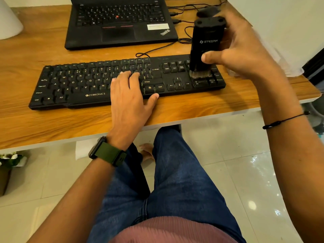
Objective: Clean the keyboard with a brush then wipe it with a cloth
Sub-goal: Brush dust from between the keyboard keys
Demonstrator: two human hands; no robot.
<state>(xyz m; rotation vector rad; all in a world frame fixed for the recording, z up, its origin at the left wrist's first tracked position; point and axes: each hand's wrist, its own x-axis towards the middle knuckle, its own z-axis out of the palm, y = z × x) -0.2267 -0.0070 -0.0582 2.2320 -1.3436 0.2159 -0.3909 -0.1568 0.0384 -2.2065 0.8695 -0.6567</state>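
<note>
Keyboard (98,83) on desk (52,123), brushing stage: right hand (245,53) grips upright brush (206,48), bristles on numpad. Left hand (129,95) flat on keys, steadying, holding nothing. Cloth not seen; wiping still left.

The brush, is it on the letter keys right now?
No, the brush in the right hand stands on the keyboard's number pad.

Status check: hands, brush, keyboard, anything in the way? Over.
Right hand grips brush upright, bristles on numpad. Left hand flat on keyboard, steadying it. Cloth not in view. Nothing blocking the brush; laptop sits behind.
</note>
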